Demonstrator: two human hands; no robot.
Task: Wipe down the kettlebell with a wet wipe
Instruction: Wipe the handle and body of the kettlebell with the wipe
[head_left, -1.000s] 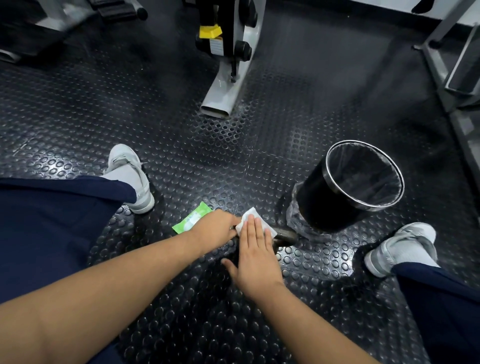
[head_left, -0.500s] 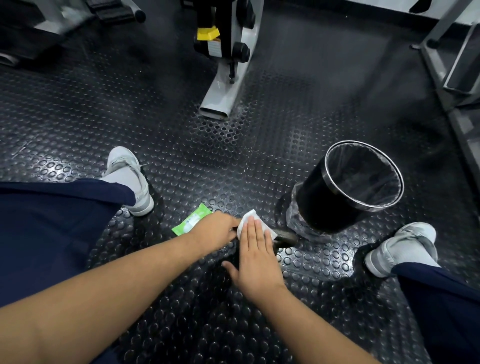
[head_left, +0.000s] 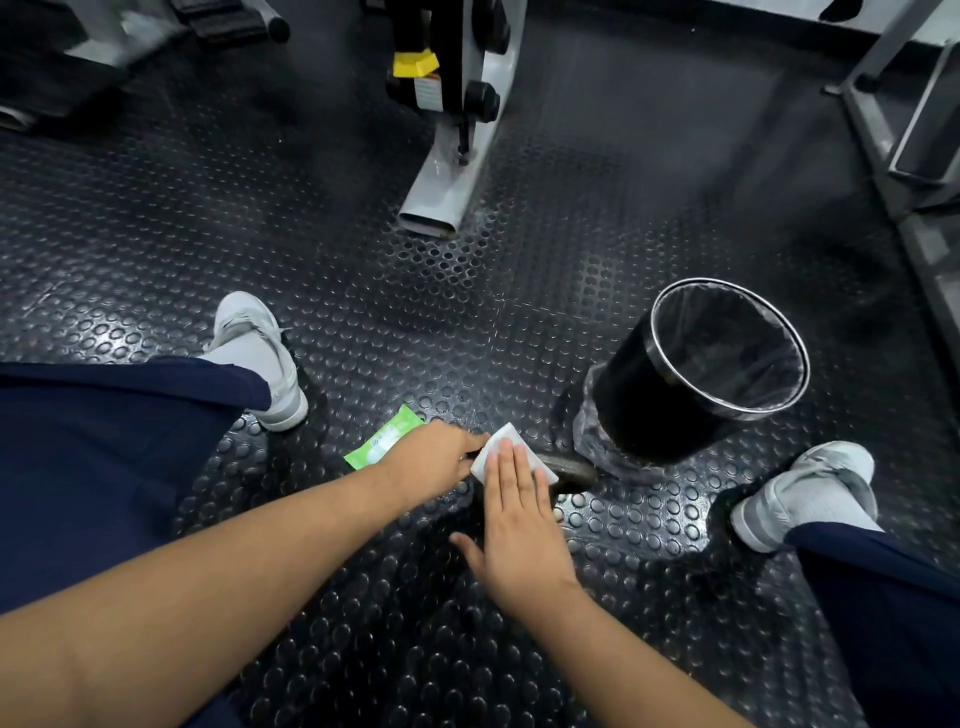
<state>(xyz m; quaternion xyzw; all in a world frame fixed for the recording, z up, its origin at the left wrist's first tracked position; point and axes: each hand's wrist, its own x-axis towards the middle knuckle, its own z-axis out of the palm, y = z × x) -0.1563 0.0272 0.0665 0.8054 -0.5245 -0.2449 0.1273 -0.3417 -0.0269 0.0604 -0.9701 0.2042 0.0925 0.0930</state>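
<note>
White wet wipe (head_left: 498, 449) first: had it pinned flat on top of the kettlebell (head_left: 571, 474) with the right hand (head_left: 519, 525), fingers straight and together, palm down, thumb out to the side. Had the left hand (head_left: 431, 460) touching the wipe's left edge, fingers tucked out of sight, so honestly couldn't tell whether gripping the handle or just resting there. Could only make out a dark stub of the bell poking out right of the fingertips, toward the black bin (head_left: 691, 384), low on the studded rubber floor (head_left: 363, 312) between both feet. Seemed to lie left to right, so figured on wiping along that line, rightward to the uncovered end. Right hand nearer for that. Green wipe packet (head_left: 382, 444) just behind the left hand.
</note>
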